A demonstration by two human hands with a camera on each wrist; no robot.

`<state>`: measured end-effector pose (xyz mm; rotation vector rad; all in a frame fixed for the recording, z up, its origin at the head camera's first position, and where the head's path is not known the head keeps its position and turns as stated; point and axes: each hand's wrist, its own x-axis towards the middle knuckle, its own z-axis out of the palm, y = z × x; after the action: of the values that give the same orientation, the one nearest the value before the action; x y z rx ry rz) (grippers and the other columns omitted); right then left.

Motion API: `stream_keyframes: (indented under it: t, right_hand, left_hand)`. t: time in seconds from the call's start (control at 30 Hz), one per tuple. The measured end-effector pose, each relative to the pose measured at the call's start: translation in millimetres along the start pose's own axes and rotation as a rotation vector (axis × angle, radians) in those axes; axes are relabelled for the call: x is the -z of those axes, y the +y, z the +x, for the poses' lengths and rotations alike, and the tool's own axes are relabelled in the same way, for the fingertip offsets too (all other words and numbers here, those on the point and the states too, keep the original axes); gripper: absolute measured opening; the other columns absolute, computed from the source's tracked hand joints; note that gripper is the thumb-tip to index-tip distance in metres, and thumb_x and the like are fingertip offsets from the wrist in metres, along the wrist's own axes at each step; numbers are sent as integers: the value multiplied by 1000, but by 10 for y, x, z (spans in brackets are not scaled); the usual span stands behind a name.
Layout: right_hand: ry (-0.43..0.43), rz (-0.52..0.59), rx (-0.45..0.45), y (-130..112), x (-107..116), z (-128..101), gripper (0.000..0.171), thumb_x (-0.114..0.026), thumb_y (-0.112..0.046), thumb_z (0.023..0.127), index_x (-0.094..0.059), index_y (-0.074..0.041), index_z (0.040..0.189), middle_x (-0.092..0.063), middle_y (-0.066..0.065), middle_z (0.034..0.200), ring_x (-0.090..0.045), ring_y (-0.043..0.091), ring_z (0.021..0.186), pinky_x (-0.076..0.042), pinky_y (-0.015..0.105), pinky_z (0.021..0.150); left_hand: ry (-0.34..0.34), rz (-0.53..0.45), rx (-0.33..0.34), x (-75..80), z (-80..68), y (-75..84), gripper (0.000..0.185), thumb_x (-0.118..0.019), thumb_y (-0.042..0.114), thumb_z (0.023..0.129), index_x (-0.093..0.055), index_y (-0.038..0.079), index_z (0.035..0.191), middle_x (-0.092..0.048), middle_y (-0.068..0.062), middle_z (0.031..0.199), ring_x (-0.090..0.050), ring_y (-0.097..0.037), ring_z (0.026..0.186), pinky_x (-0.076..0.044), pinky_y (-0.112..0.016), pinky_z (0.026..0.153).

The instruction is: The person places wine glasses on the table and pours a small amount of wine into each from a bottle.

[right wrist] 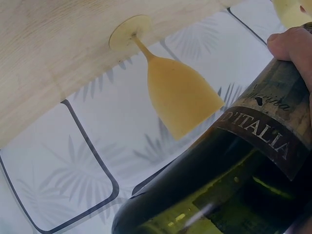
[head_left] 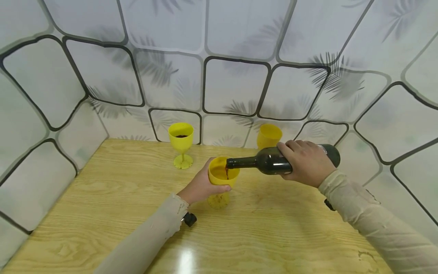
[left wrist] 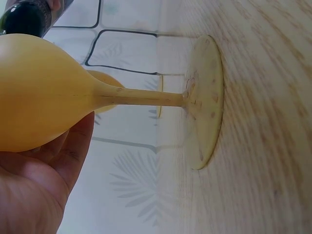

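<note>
Your left hand (head_left: 200, 188) cups yellow goblet (head_left: 224, 176), steadying it; right hand (head_left: 304, 161) grips tipped bottle (head_left: 270, 161), wine streaming in.

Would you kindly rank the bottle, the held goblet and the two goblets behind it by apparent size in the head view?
1. Bottle, clearly longest.
2. Held goblet, nearest the camera.
3. Left goblet, fully visible.
The right goblet is partly hidden behind the bottle, so I leave it unranked; all three goblets seem alike, differing mainly through distance.
</note>
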<state>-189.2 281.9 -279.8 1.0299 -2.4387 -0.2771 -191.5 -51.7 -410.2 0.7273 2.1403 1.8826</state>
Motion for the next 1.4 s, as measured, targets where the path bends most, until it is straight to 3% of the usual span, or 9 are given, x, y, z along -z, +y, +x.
stream_keyframes:
  t: [0.63,0.93,1.4]
  right_hand:
    - [-16,2,-10,-11,28,34,75,-92,-41,63,-53,-8,118,-66,15,93,-67,34,78,-59,52,70]
    - [4,1,-9,-18,29,57,73,-91,-39,63,-53,-7,116,-65,15,90,-67,34,75,-58,52,67]
    - [16,-1,-10,-32,11,61,71,-91,-39,64,-53,-7,115,-64,14,88,-65,33,73,-57,51,66]
  left_hand:
    - [14,23,-6,6,12,11,84,-90,21,82,-37,23,147,-58,-3,131,-59,-22,116,-51,-41,102]
    - [-16,-43,-30,8,17,16,81,-87,14,83,-36,20,146,-60,-8,129,-60,-25,115,-52,-42,101]
    - [-9,-31,-13,-1,9,5,82,-88,17,84,-36,21,147,-60,-6,130,-61,-24,116,-52,-42,101]
